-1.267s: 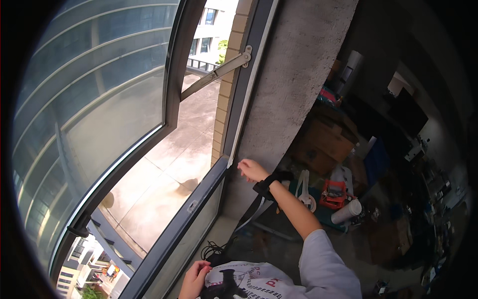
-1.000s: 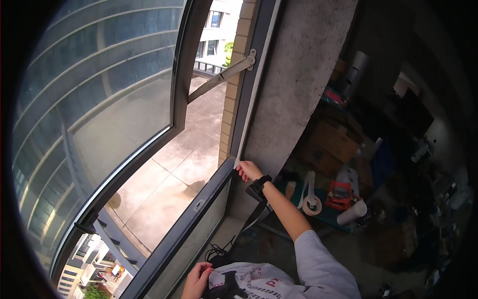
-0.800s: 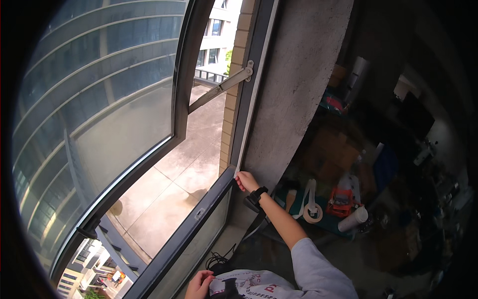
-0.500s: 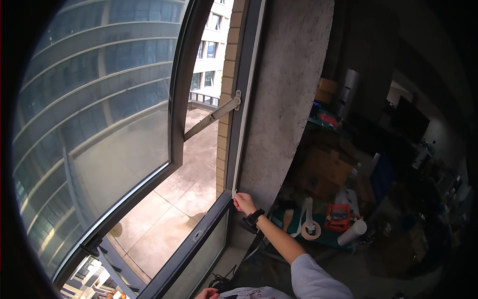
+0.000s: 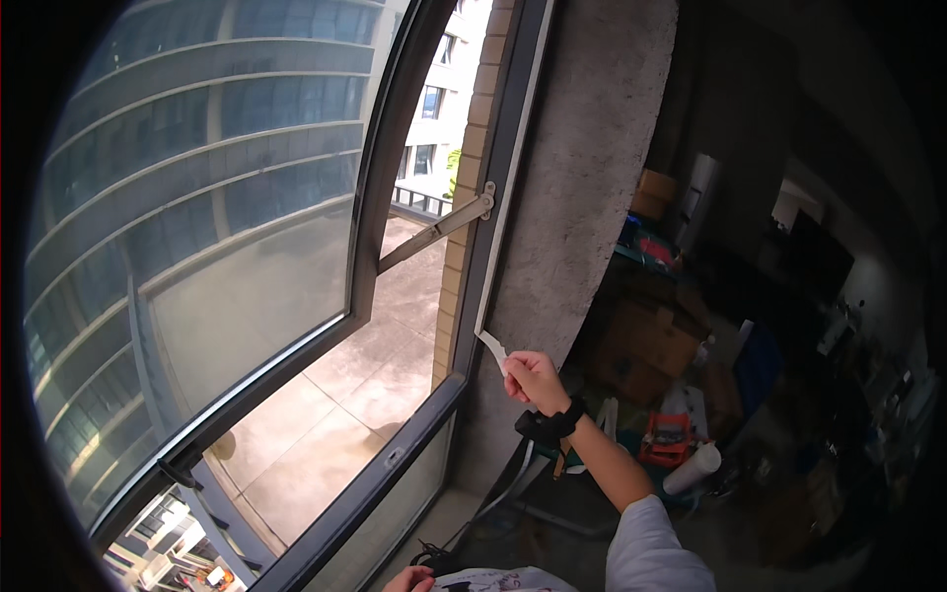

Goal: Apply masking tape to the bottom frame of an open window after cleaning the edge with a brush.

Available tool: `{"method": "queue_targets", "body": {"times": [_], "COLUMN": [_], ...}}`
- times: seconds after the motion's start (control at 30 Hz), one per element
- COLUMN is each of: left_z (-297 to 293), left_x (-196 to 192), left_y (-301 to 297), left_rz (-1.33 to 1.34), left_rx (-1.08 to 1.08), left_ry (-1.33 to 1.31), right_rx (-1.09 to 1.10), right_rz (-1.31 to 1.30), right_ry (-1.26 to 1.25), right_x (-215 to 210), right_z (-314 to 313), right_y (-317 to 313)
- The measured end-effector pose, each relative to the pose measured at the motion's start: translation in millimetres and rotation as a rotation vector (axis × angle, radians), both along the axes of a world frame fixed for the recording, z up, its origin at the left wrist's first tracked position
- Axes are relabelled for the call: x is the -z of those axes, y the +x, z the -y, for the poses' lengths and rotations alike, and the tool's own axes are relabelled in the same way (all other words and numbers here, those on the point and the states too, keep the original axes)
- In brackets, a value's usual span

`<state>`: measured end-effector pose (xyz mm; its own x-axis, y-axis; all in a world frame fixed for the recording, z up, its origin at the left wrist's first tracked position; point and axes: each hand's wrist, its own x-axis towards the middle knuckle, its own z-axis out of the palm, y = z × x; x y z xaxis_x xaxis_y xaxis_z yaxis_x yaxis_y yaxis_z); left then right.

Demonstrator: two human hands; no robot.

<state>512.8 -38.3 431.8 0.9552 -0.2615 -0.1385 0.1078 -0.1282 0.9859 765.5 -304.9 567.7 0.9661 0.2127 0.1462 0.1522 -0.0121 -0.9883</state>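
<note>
So the right hand (image 5: 534, 378) was up by the window frame (image 5: 490, 257), fingers pinched on the loose end of a pale strip (image 5: 491, 345) of tape or film that ran up along the frame's inner edge. The free bit curled off the frame just up and left of the knuckles, the rest stayed stuck to the dark metal above the hand. There was a black wrist strap (image 5: 548, 425) right below the hand, and a white sleeve further down the arm.

The left hand (image 5: 408, 580) only just peeked in at the bottom edge, way below and to the left of the right one, next to some white printed fabric. Couldn't tell if it was open or gripping anything.

The open window sash (image 5: 247, 276) swung outward to the left of the right hand, held by a metal stay arm (image 5: 434, 233) above it. A rough concrete wall (image 5: 582, 197) stood right behind the hand. To its lower right, cardboard boxes (image 5: 646, 340) and a white roll (image 5: 691, 469) sat on the floor.
</note>
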Motion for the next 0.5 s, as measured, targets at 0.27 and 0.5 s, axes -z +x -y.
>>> {"method": "queue_targets", "body": {"times": [0.27, 0.5], "left_z": [-6, -12], "left_x": [3, -6], "left_y": [-11, -27], "left_rz": [0.003, 0.051], "left_rx": [-0.005, 0.0], "left_ry": [0.067, 0.123], "right_rx": [-0.001, 0.064], "right_rz": [0.23, 0.622], "right_ry": [0.06, 0.096], "right_x": [-99, -144], "right_z": [17, 21], "right_y": [-56, -118]}}
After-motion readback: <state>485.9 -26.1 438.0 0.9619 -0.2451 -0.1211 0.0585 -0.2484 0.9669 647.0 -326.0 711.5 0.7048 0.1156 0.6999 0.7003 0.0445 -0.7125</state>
